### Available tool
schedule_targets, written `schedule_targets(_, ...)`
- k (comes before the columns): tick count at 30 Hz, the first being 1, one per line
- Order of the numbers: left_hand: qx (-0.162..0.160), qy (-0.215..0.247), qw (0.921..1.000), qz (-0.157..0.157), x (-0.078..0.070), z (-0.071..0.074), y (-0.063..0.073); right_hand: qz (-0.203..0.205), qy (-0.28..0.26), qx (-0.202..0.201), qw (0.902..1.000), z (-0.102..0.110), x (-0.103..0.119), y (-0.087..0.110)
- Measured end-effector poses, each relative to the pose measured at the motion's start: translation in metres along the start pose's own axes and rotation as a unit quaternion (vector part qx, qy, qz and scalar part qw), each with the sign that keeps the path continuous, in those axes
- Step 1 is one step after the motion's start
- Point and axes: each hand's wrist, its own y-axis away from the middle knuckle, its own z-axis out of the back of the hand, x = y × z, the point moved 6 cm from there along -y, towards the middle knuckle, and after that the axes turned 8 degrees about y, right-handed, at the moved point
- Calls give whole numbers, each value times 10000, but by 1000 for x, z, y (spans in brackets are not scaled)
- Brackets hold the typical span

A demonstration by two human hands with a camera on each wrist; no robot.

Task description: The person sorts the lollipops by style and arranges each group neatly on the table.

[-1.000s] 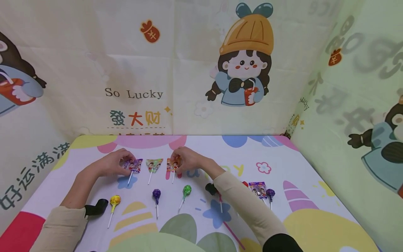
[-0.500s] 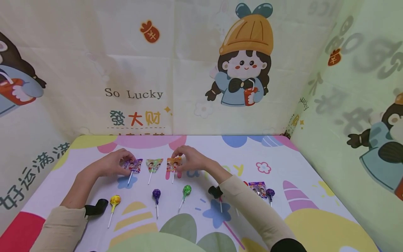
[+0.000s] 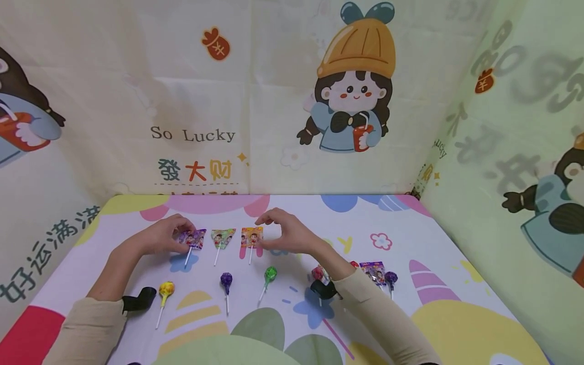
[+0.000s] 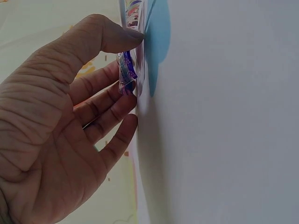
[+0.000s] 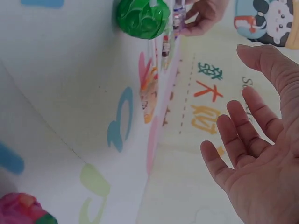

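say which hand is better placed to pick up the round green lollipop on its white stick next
Right, probably: the right hand holds nothing and is nearer the green lollipop, while the left hand pinches a square purple plastic-wrapped lollipop.

Soft, even light covers the bench [image 3: 347, 218] in the head view, the printed right wall [image 3: 515, 121] stretching at its edge. The left wrist view is dimmer: the left grip [image 4: 65, 126] dusky, a soft shadow along the bench, faint glints on the wrapper [image 4: 126, 70].
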Motion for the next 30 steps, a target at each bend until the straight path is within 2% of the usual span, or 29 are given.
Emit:
schedule_targets(9, -24, 2, 10000, -14, -1, 0, 0, -125, -144, -167, 9997, 9, 8, 25)
schedule_targets(17, -14, -10, 10000, -27, 0, 0, 0, -33, -60, -395, 9992, 17, 12, 43)
schedule_targets(30, 20, -62, 10000, 40, -1, 0, 0, -273, -94, -328, 9990, 23, 11, 72)
